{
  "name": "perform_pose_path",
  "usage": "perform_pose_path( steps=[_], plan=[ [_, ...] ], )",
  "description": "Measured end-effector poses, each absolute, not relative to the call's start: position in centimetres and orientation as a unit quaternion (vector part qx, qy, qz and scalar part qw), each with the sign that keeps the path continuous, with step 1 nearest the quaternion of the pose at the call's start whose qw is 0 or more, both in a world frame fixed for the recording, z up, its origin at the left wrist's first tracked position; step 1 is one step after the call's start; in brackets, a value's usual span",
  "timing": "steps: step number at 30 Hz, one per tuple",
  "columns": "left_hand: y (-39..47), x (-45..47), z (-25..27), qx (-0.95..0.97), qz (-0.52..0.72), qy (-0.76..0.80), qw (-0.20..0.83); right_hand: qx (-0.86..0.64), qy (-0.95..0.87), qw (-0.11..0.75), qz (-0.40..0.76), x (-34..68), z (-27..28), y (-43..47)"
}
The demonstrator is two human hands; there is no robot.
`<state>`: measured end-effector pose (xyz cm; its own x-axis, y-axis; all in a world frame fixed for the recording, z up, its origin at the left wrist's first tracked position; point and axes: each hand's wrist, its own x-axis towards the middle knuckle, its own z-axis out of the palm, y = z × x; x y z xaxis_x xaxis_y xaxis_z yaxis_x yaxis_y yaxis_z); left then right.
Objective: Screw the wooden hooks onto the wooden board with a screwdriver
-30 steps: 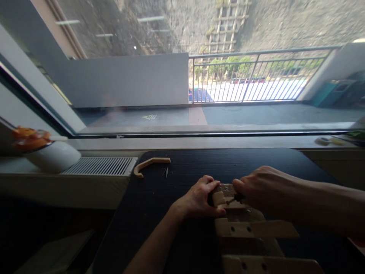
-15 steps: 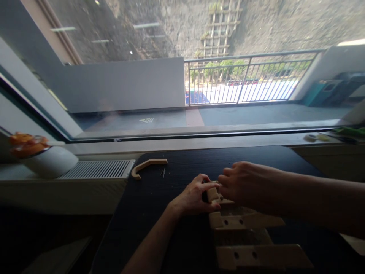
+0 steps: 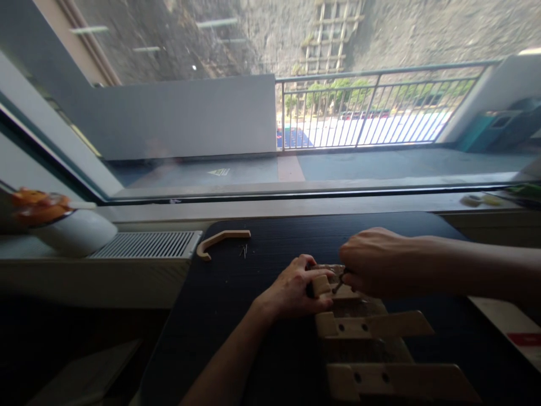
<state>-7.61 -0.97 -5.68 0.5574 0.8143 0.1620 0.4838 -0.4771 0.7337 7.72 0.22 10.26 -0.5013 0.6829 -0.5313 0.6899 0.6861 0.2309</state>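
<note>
Head cam: L hand (image 3: 296,287) pinches the pale, blocky wooden end piece (image 3: 322,286), atop the black wood-grain surface (image 3: 266,242); R hand's (image 3: 374,262) grip is closed round a dark, thin-shafted tool (image 3: 339,282), tip at the pale flat wooden strip (image 3: 349,292) alongside. Tip contact's too small to tell. Best approx.: brace firmly, shaft aligned, L thumb clear.

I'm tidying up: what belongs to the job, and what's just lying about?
In the job:
wooden assembly held by left hand
thin tool in the right hand
probably curved wooden piece, small metal pins

Seemingly lying about:
white pot
pale roll on the sill
</note>
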Motion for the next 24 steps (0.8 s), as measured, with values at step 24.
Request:
perform_pose_path(
  steps=[24],
  plan=[
    [-1.0,-7.7,-5.4,0.819,0.254,0.4,0.324,0.226,0.941,0.235,0.094,10.0,9.0,0.2]
  ],
)
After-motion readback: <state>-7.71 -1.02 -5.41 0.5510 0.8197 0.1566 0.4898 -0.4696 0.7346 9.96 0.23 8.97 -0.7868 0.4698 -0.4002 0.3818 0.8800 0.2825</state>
